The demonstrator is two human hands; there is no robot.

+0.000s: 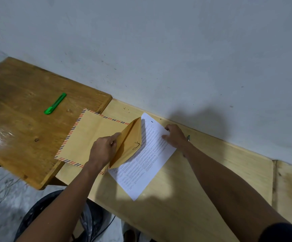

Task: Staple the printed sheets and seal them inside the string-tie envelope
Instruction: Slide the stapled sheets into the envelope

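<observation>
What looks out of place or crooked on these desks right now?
Mainly the envelope: it straddles the seam between the darker desk and the lighter desk, lying askew. The printed sheets also sit at a slant. A green utility knife lies alone on the darker desk. Nothing looks spilled or torn.

Your pale surface (185, 198) lies bare in front of the sheets (147, 154), out to its near edge, and to the right of your right forearm. The wall (159, 49) runs close behind, leaving only a narrow strip past the sheets' far corner; a small metal thing (188, 137), mostly hidden, lies there just beside your right hand (175, 137). The envelope (96, 135) bridges onto the darker surface (19, 110), its raised flap (131, 142) standing between your left hand (105, 149) and the sheets. The green cutter (55, 103) lies well apart, with bare wood around it.
</observation>
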